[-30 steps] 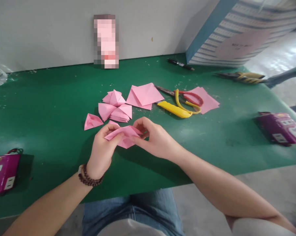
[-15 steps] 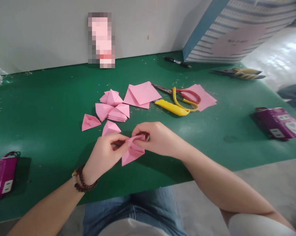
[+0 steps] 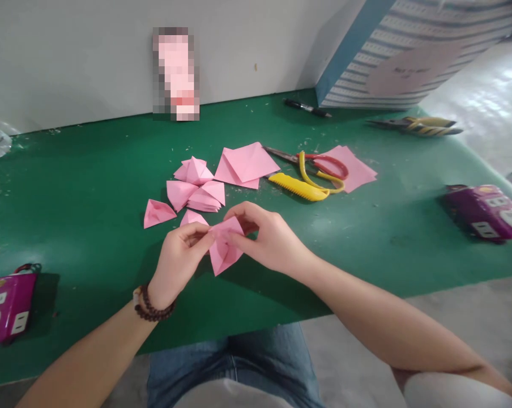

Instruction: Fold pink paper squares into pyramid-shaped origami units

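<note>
A pink sheet of folding paper (image 3: pixel 225 249), creased into an angular shape, is held up between both hands over the green table (image 3: pixel 90 187). My left hand (image 3: pixel 182 252) pinches its left edge between thumb and fingers. My right hand (image 3: pixel 267 238) grips the right side, its thumb on the near face and the other fingers partly hidden behind. Just beyond lie several folded pink paper pieces (image 3: pixel 205 195), one of them partly covered by my left hand. A separate folded piece (image 3: pixel 159 212) rests to their left.
Flat pink sheets (image 3: pixel 250 164) lie beyond my right hand. Scissors (image 3: pixel 324 164) and a yellow-handled cutter (image 3: pixel 298 187) overlap near another paper stack (image 3: pixel 358 170). Further off are a pen (image 3: pixel 307 107), pliers (image 3: pixel 417 124) and a striped box (image 3: pixel 366 73). Purple boxes stand left (image 3: pixel 9 306) and right (image 3: pixel 487 212).
The held paper has been raised slightly and turned, so its creased face now shows more openly. My right thumb has shifted to the paper's middle, and both hands stay gripped on it.
</note>
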The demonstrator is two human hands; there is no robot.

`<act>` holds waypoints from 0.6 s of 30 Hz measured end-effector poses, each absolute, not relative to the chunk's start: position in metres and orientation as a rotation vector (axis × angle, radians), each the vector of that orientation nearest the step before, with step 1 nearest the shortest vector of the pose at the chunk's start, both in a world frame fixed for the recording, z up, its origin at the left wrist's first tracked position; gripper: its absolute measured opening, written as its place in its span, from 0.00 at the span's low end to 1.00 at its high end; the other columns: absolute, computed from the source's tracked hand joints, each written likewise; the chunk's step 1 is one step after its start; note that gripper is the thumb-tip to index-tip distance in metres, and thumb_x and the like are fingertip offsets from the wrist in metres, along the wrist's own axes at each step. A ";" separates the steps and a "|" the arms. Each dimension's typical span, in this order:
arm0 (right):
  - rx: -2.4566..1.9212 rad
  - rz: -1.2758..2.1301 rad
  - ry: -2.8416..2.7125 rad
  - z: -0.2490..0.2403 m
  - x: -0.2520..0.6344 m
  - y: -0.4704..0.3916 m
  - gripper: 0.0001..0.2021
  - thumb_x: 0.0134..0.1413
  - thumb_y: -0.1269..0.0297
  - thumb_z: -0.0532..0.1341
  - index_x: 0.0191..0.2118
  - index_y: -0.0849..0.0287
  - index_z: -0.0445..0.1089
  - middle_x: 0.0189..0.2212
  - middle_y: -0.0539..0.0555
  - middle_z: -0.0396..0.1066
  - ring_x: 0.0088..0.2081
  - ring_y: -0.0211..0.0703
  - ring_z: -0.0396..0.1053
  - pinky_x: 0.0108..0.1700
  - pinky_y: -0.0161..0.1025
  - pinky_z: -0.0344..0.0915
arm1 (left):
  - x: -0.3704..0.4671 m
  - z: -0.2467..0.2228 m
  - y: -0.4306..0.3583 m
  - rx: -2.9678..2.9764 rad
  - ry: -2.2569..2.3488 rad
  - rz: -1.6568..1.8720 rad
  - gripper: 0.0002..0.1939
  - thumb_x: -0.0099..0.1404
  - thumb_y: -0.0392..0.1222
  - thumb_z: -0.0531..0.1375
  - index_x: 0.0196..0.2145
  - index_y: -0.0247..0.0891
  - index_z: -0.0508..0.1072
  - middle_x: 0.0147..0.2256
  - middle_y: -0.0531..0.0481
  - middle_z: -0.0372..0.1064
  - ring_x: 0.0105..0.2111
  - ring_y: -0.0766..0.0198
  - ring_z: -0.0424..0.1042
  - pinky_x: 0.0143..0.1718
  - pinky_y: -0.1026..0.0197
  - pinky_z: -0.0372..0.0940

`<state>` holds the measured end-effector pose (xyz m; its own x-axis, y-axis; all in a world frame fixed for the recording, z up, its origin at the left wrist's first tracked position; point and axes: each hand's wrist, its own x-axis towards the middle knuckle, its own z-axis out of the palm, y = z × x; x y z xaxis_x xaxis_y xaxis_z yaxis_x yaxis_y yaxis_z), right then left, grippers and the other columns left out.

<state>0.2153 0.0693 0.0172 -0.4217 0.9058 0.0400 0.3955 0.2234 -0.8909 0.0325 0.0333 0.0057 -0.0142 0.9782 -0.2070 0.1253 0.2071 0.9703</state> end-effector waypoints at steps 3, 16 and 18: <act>-1.182 1.201 -1.899 0.017 0.216 0.068 0.12 0.50 0.74 0.61 0.42 0.56 0.66 0.33 0.48 0.74 0.32 0.37 0.72 0.35 0.36 0.70 | 0.034 0.008 0.033 1.006 1.338 1.027 0.09 0.57 0.46 0.68 0.30 0.37 0.78 0.30 0.51 0.74 0.31 0.65 0.73 0.33 0.66 0.72; -1.008 1.500 -1.588 0.015 0.216 0.078 0.05 0.52 0.66 0.63 0.36 0.58 0.73 0.35 0.51 0.76 0.36 0.39 0.74 0.40 0.38 0.71 | 0.035 0.014 0.033 0.871 1.311 1.081 0.10 0.58 0.47 0.67 0.32 0.37 0.80 0.32 0.48 0.78 0.32 0.61 0.77 0.35 0.61 0.75; -1.007 1.523 -1.559 0.015 0.216 0.079 0.05 0.52 0.67 0.62 0.35 0.58 0.74 0.34 0.50 0.77 0.35 0.39 0.74 0.40 0.37 0.71 | 0.035 0.016 0.033 0.874 1.294 1.068 0.10 0.58 0.46 0.66 0.33 0.37 0.80 0.34 0.47 0.78 0.33 0.61 0.77 0.36 0.60 0.76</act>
